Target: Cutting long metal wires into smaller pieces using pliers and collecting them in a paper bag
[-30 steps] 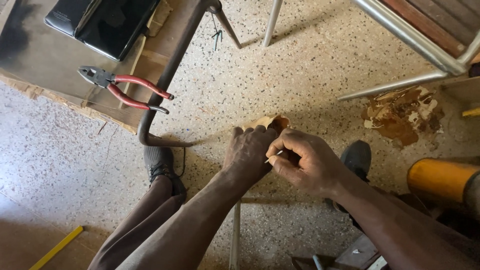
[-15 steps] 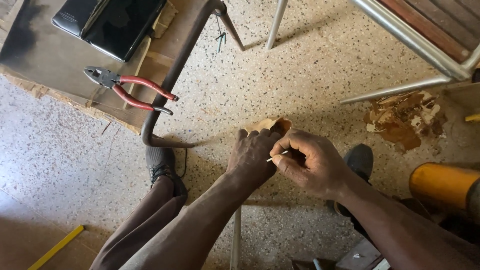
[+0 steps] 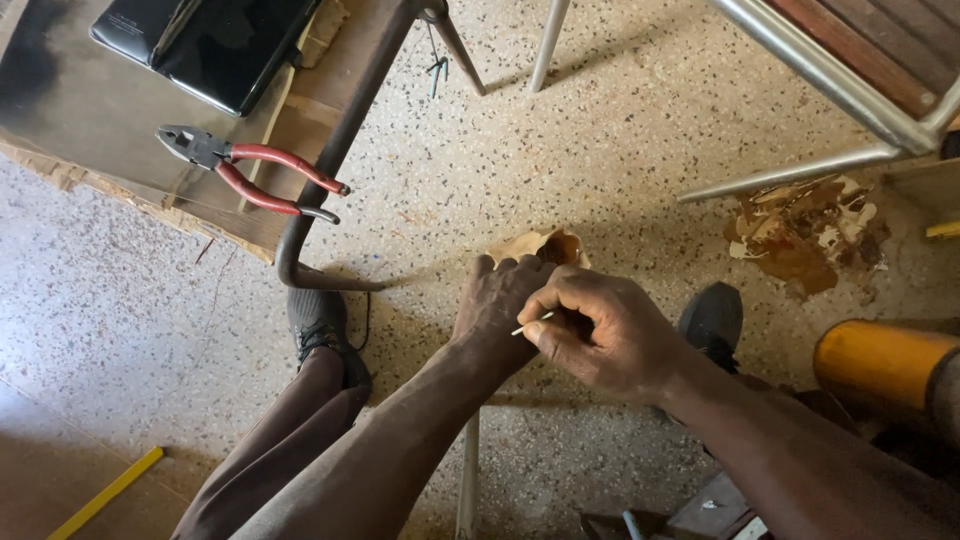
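My left hand (image 3: 505, 305) is closed around a small tan, shell-like piece (image 3: 545, 245) whose curled edge sticks out past my fingers. My right hand (image 3: 605, 335) pinches a thin pale stick (image 3: 532, 323) between thumb and forefinger. The stick's tip points toward my left hand, and the two hands touch above the speckled floor. Most of the tan piece is hidden by my fingers.
Red-handled pliers (image 3: 255, 175) lie on a low board (image 3: 110, 110) at upper left beside a black case (image 3: 215, 40). A bent metal tube (image 3: 330, 170) edges the board. A metal chair frame (image 3: 830, 90) is upper right, an orange cylinder (image 3: 880, 365) at right, paint flakes (image 3: 800, 230) on the floor.
My right hand has drawn slightly back to the right, and the pale stick now shows between its fingertips. The left hand stays closed on the tan piece.
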